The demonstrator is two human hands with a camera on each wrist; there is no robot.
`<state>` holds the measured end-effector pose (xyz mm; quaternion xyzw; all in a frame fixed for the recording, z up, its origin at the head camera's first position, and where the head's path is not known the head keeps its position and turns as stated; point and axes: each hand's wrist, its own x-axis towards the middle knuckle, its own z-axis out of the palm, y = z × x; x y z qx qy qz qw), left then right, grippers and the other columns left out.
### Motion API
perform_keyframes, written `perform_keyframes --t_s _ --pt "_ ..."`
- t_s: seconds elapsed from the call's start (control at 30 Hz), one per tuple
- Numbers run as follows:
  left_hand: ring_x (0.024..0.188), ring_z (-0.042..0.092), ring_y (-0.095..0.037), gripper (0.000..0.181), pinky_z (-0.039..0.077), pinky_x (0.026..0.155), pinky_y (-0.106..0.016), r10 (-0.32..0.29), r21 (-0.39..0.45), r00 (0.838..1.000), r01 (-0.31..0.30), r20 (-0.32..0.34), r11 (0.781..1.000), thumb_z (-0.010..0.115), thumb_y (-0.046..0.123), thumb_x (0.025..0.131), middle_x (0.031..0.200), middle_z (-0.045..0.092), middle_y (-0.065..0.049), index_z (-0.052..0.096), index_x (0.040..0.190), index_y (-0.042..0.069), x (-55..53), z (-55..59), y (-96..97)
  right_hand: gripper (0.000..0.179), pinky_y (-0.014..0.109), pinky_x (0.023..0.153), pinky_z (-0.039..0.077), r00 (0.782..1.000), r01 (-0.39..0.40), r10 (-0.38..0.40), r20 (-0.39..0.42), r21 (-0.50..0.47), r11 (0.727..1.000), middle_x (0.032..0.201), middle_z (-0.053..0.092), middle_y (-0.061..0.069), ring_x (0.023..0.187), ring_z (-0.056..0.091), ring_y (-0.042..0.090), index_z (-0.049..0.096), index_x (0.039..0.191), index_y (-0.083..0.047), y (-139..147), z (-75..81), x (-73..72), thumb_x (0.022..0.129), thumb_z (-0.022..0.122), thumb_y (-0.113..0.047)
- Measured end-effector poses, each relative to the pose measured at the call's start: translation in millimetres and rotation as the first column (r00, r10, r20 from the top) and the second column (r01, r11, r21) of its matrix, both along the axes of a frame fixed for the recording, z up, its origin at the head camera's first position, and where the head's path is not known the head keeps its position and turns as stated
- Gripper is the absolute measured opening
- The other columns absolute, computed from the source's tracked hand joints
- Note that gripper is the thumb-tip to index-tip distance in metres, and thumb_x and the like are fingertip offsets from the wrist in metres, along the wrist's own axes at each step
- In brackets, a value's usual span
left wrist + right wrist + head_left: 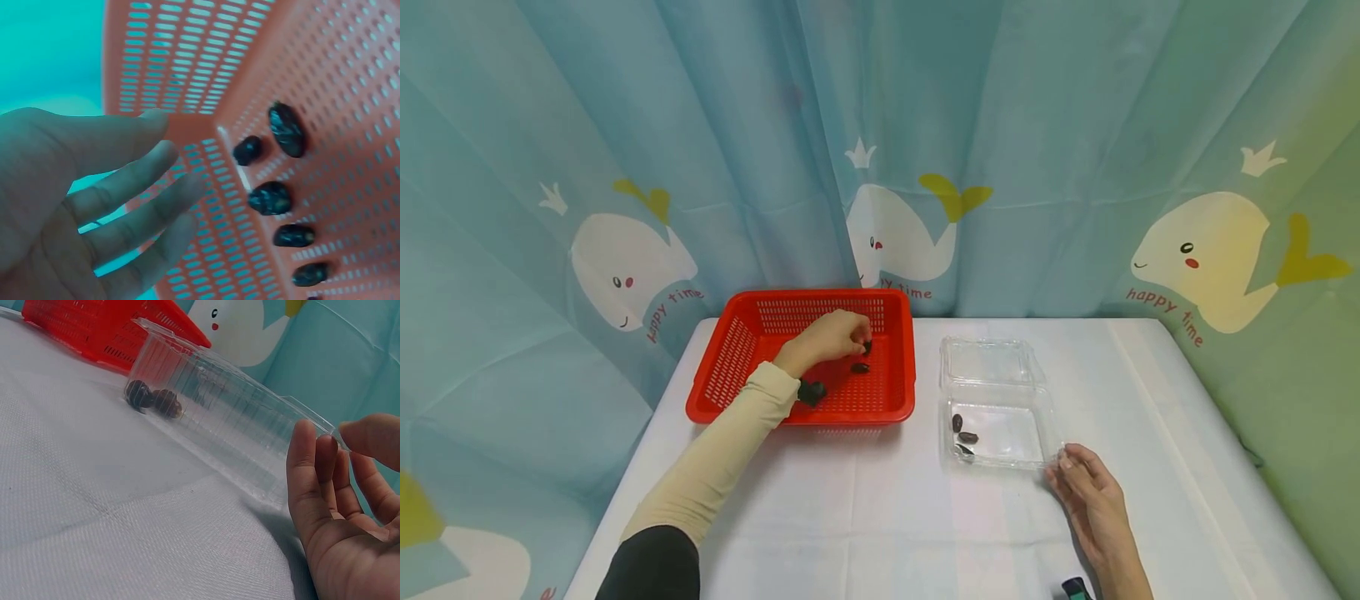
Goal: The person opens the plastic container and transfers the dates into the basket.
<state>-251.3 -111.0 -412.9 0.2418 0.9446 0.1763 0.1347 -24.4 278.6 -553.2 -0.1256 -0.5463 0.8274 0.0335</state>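
My left hand (831,337) reaches down into a red plastic basket (700,400). In the left wrist view its thumb and fingers are loosely extended with nothing between them, just short of several dark, wrinkled dates (287,129) on the basket floor. One date (860,367) shows beside the hand in the head view; others are hidden under it. My right hand (1093,500) pinches the near right corner of a clear plastic clamshell box (1011,433) between thumb and fingers. Its lid lies back, and three dates (967,437) sit along the left side of its tray.
A white cloth (910,508) covers the table. The basket stands at the back left, with the box to its right. Behind and at the sides hangs a blue-green curtain (1037,125) with whale prints.
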Motion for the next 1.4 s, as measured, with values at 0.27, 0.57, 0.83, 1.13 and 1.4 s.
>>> perform_keyframes --t_s 0.27,0.57,0.83,1.13,1.4 --pt "0.1 0.066 -0.02 0.018 0.058 0.094 -0.038 -0.04 0.018 0.997 0.041 -0.067 0.999 0.074 0.015 0.097 0.109 0.074 -0.004 0.072 0.114 0.012 15.3 12.5 11.8 0.021 0.021 0.092 0.059 1.0 -0.001 0.001 0.01 0.023 1.0 0.105 0.067 -0.008 0.096 0.07 0.003 0.06 0.125 -0.014 -1 0.8 -0.6 0.106 0.058 -0.006" --pt "0.097 0.064 -0.016 0.02 0.058 0.088 -0.034 -0.069 0.072 0.994 0.075 -0.087 0.995 0.073 0.018 0.098 0.11 0.072 0.001 0.071 0.118 0.015 38.8 20.0 36.7 0.021 0.021 0.093 0.059 1.0 0.003 -0.004 0.023 0.027 1.0 0.105 0.067 -0.008 0.096 0.071 0.003 0.06 0.125 -0.013 -2 -0.1 -0.7 0.106 0.058 -0.005" --pt "0.099 0.066 -0.013 0.019 0.055 0.088 -0.03 -0.196 0.148 0.976 0.208 -0.093 0.967 0.067 0.019 0.102 0.111 0.073 0.002 0.072 0.12 0.015 61.6 23.9 64.8 0.022 0.021 0.094 0.059 1.0 -0.002 0.002 0.005 0.018 1.0 0.108 0.066 -0.007 0.097 0.07 0.004 0.06 0.125 -0.014 -1 -0.4 -0.3 0.106 0.057 -0.004" --pt "0.104 0.068 -0.011 0.018 0.053 0.09 -0.019 -0.398 0.323 0.916 0.36 0.056 0.875 0.061 0.015 0.105 0.115 0.075 0.0 0.072 0.119 0.012 70.4 11.1 95.7 0.022 0.021 0.093 0.059 1.0 0.0 0.0 0.008 0.018 1.0 0.106 0.066 -0.008 0.097 0.07 0.004 0.06 0.125 -0.014 -1 0.0 -0.7 0.106 0.057 -0.004" --pt "0.104 0.066 -0.005 0.023 0.053 0.091 -0.018 -0.502 0.37 0.839 0.408 0.208 0.835 0.06 0.018 0.106 0.118 0.075 -0.005 0.073 0.123 0.01 70.2 -7.4 125.7 0.022 0.021 0.094 0.059 1.0 0.0 0.0 -0.002 0.022 1.0 0.108 0.066 -0.008 0.097 0.07 0.003 0.06 0.126 -0.014 -1 -0.6 -0.2 0.106 0.057 -0.004"
